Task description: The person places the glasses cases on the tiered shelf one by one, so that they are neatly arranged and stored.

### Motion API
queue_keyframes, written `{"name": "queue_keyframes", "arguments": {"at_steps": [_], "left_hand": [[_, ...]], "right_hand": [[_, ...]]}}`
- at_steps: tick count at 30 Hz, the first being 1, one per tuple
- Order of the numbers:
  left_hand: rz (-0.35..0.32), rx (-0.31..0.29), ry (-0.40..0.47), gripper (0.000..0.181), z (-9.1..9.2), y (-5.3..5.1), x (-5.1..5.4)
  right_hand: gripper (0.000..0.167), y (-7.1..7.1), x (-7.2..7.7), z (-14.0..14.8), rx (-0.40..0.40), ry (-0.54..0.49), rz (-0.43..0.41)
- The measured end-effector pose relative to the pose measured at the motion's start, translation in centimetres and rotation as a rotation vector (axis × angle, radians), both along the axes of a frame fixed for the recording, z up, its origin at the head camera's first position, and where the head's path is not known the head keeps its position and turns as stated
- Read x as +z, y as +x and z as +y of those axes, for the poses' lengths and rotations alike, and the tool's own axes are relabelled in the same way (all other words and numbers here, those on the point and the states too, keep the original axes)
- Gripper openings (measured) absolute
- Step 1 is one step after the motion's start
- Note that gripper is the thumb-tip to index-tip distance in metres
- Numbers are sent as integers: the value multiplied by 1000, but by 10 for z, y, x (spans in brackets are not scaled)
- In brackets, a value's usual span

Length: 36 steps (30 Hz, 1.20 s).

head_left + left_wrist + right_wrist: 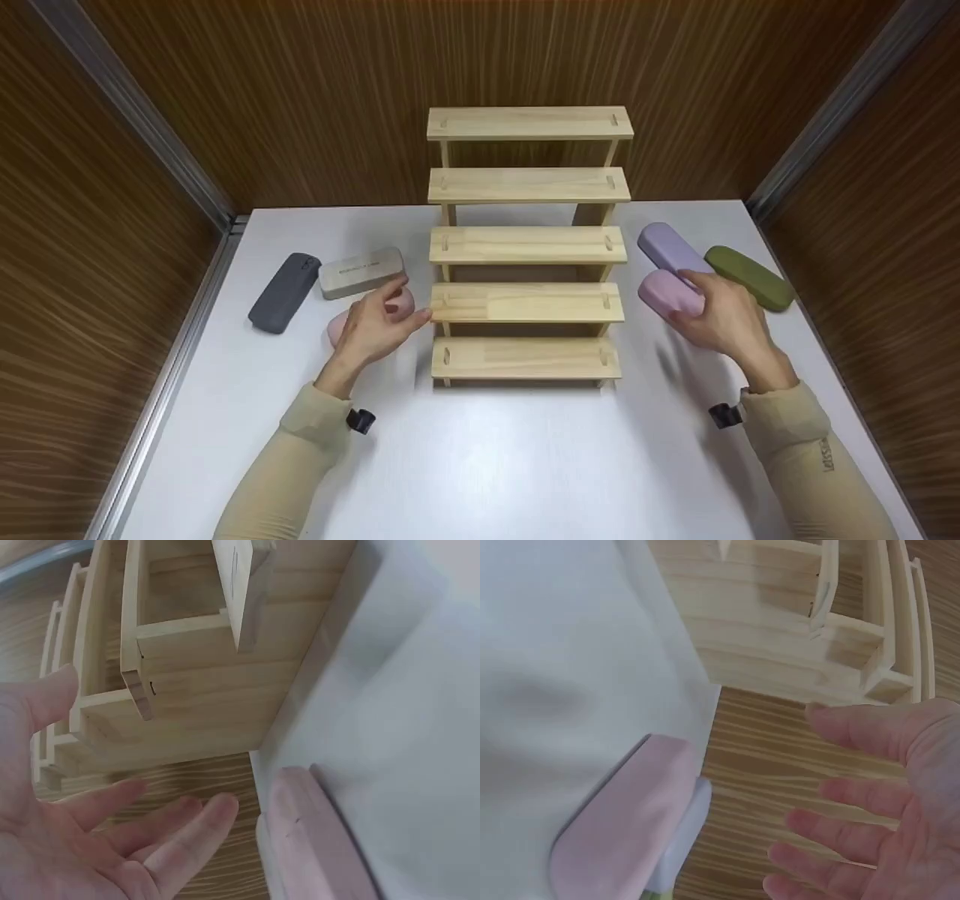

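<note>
In the head view my left hand [376, 326] hovers over a pink case [337, 327] left of the wooden stand; the left wrist view shows the fingers spread, with the pink case [309, 840] apart from them. My right hand [721, 313] is above another pink case [670, 294], beside a lilac case [673, 247]. In the right wrist view the right hand [877, 810] has its fingers extended and holds nothing, with the pink case [626, 821] lying apart.
A five-tier wooden stand [527, 244] rises mid-table between the hands. A dark grey case [283, 294] and a light beige case [361, 273] lie at the left, a green case [750, 278] at the right. Wood-grain panels [315, 90] enclose the white table [480, 465].
</note>
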<state>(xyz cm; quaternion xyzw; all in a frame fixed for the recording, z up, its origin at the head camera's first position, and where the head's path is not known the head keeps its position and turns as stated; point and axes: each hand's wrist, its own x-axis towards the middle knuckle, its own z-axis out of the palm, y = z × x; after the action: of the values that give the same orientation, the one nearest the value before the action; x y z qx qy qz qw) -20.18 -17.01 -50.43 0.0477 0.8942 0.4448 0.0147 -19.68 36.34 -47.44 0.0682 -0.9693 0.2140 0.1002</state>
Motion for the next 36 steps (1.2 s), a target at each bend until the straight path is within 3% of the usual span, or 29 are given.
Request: {"name": "queue_keyframes", "arguments": {"at_steps": [5,10,23,36], "left_hand": [[-59,-20,123,65,-2,4,-6],[-91,-17,166,50,-3,7,-13],[-264,-52,404,49,0,18,-35],[-380,-23,541,42,8,28,-51]], "right_hand": [[61,0,-7,10,-16,-19,-8],[57,-1,-16,20,-9,-36,6],[61,-6,-46,41,-41,-65,-38],[61,-8,-61,50,-60,-79,-106]]}}
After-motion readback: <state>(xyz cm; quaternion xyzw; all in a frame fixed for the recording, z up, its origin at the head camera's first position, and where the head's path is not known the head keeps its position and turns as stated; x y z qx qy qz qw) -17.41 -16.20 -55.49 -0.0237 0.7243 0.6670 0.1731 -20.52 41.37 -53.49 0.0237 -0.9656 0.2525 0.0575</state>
